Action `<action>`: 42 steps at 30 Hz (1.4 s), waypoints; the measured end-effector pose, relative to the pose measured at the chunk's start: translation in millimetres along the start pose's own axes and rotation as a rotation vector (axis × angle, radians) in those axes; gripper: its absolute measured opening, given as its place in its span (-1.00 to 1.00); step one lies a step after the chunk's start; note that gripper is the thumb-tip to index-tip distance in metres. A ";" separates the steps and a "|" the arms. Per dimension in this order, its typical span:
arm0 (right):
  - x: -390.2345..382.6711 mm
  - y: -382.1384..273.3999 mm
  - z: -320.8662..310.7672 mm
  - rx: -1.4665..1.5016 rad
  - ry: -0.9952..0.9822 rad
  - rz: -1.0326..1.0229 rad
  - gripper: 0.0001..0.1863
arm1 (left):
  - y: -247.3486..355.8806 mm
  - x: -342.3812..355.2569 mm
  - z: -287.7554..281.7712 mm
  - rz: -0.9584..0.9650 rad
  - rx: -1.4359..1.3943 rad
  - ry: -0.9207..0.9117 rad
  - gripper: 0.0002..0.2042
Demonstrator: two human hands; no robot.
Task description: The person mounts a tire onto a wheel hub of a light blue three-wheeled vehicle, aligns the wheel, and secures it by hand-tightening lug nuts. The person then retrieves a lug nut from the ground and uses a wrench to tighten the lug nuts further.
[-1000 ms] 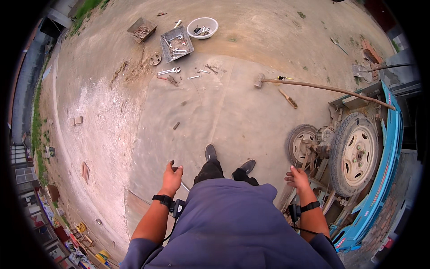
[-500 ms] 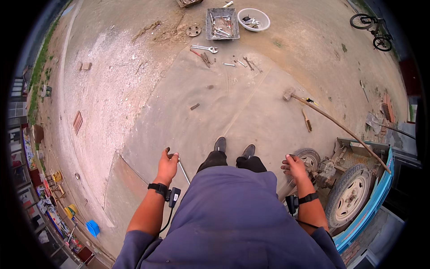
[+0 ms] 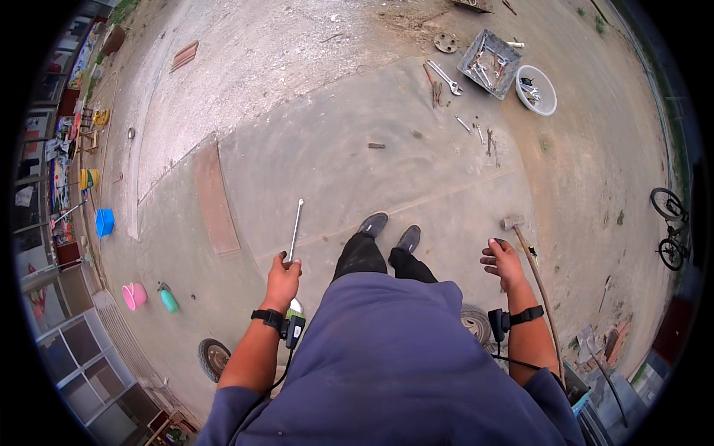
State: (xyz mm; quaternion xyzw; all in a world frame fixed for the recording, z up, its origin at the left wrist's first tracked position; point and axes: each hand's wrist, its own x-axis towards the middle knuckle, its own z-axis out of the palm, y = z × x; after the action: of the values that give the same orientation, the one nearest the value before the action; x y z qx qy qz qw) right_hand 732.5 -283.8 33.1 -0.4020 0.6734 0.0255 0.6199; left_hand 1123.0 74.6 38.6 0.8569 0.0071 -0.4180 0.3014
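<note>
Hanging half-curled, right hand empty, left hand before a slim, straight, silvery rod, grip unclear.

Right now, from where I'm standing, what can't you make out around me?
In the head view:
Metal rod: its lower part goes out of sight at the left hand, so I can't tell whether it is gripped.
Wheel right of the legs: mostly hidden by the blue shirt.
Dark tray at the top: cut off by the upper edge.
Tools in the white basin: too small to identify.
</note>
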 end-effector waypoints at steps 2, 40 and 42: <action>10.0 -13.3 -6.0 -0.037 -0.029 -0.036 -0.40 | -9.5 -17.1 11.3 -0.020 -0.033 0.015 -0.38; 76.5 -118.8 -15.3 0.243 0.129 0.056 -0.41 | 256.0 150.1 31.2 0.108 0.097 -0.132 -0.40; 81.0 -138.4 -10.5 0.257 0.138 0.045 -0.40 | 285.0 172.3 27.8 0.128 0.123 -0.135 -0.40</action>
State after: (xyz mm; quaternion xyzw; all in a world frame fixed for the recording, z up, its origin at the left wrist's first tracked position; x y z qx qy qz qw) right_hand 810.7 -424.2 30.4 -0.3049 0.7210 -0.0744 0.6177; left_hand 1290.5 -214.4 47.0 0.8425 -0.0936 -0.4542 0.2740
